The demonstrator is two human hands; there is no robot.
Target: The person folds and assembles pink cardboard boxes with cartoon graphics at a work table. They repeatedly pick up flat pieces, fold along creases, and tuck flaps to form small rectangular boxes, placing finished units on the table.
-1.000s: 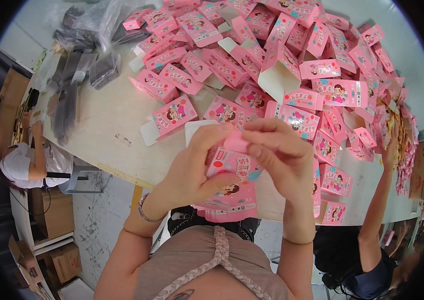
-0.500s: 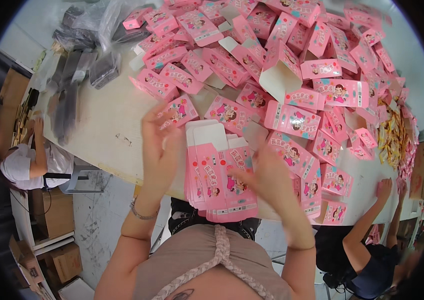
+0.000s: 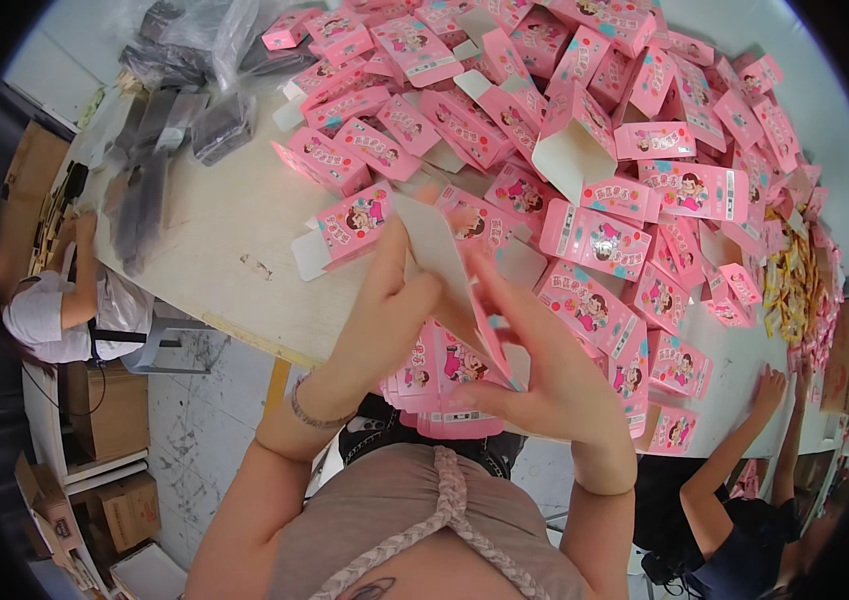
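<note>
Between my hands a pink carton (image 3: 434, 232) stands tilted and partly opened out, its pale inside showing. My left hand (image 3: 379, 320) grips its left side, index finger stretched up along the pale panel. On its right side my right hand (image 3: 559, 370) holds it, fingers behind and thumb near the lower end. Beneath them, at the table's near edge, lies a stack of flat pink cartons (image 3: 444, 385), partly hidden by my hands. A formed pink carton (image 3: 356, 222) with an open white flap lies just past my left hand.
A large heap of formed pink cartons (image 3: 599, 240) covers the table's middle and right. Dark bundles in clear plastic (image 3: 144, 215) lie far left. Yellow packets (image 3: 792, 275) lie at right. One person (image 3: 54, 315) works at the left, another (image 3: 734, 520) at the right.
Both hands have come together over the stack and a carton is now raised and opened between them. Before, my left hand was apart and my right was at the stack.
</note>
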